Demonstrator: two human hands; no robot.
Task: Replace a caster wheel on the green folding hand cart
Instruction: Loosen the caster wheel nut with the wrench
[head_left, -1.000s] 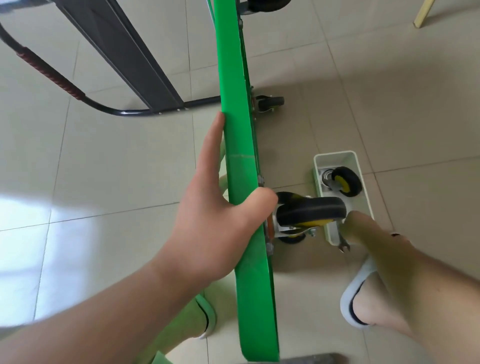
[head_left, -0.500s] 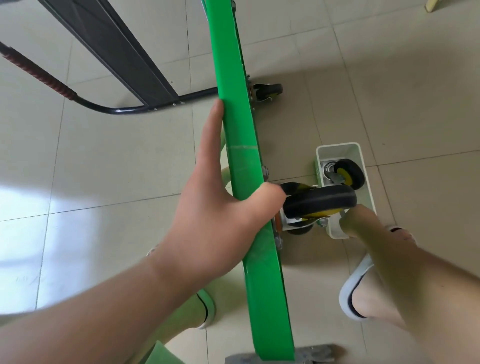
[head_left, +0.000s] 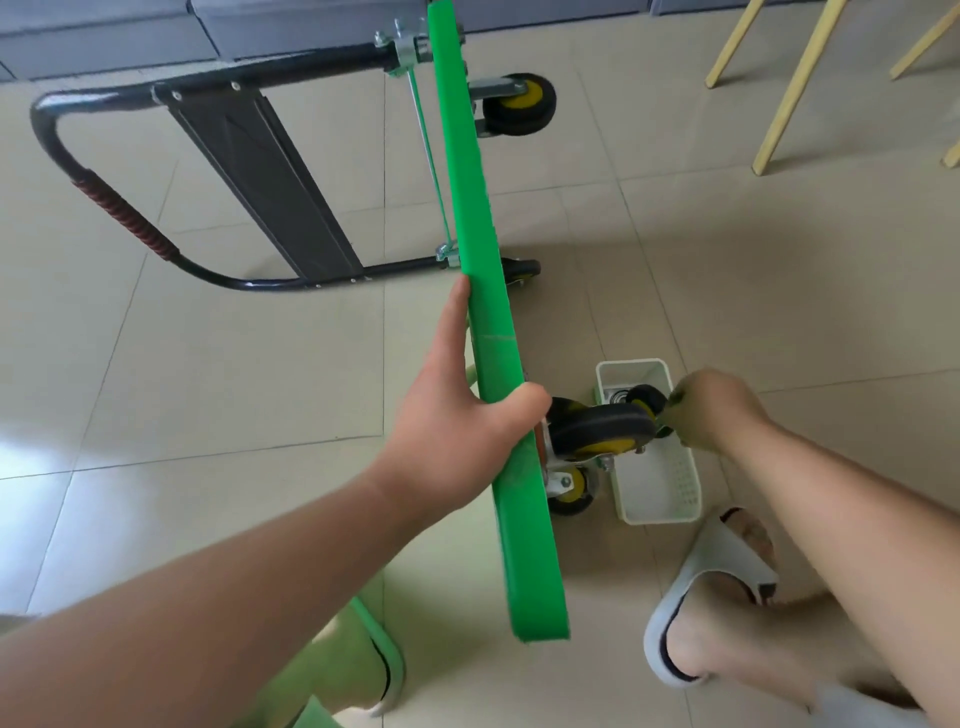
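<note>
The green folding hand cart (head_left: 488, 312) stands on its side edge on the tiled floor, wheels pointing right. My left hand (head_left: 467, 431) grips the deck's upper edge, thumb on the wheel side. Just right of that thumb is a black and yellow caster wheel (head_left: 602, 428), with a second caster (head_left: 571, 493) below it. My right hand (head_left: 711, 415) is curled at the upper caster's right end and pinches a small wrench (head_left: 665, 427), of which only a tip shows.
A white basket (head_left: 670, 488) on the floor beside the casters holds a spare wheel (head_left: 647, 397). The cart's black handle (head_left: 104, 208) lies folded out to the left. Wooden chair legs (head_left: 795, 88) stand at the back right. My slippered foot (head_left: 711, 597) is below the basket.
My right hand has risen from under the caster to its right end, over the basket. The view has pulled back, showing more of the cart. My left hand keeps its grip.
</note>
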